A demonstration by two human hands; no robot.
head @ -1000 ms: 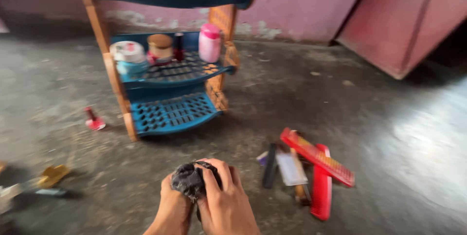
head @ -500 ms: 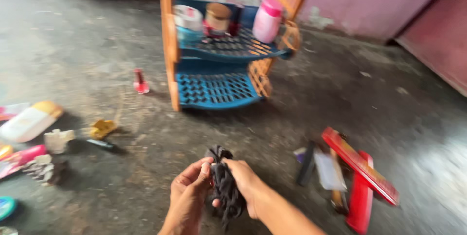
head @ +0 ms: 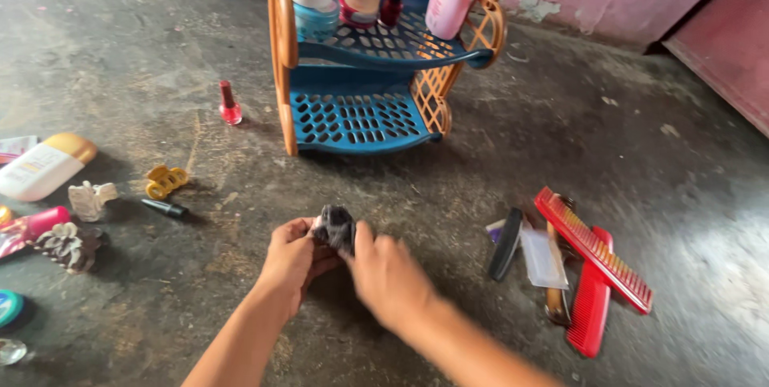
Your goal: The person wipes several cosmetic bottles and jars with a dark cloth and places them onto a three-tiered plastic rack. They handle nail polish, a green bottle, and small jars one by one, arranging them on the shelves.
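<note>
While the rack stands just beyond, the left hand and right hand together pinch a black wad above the floor.

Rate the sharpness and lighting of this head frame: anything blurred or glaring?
Head view: the blue and orange plastic rack and the small red nail polish bottle read fairly sharp; both hands, left and right, are motion-smeared around the dark crumpled hair net. Daylight sheen washes out the grey concrete floor at right; shadows are soft.
</note>
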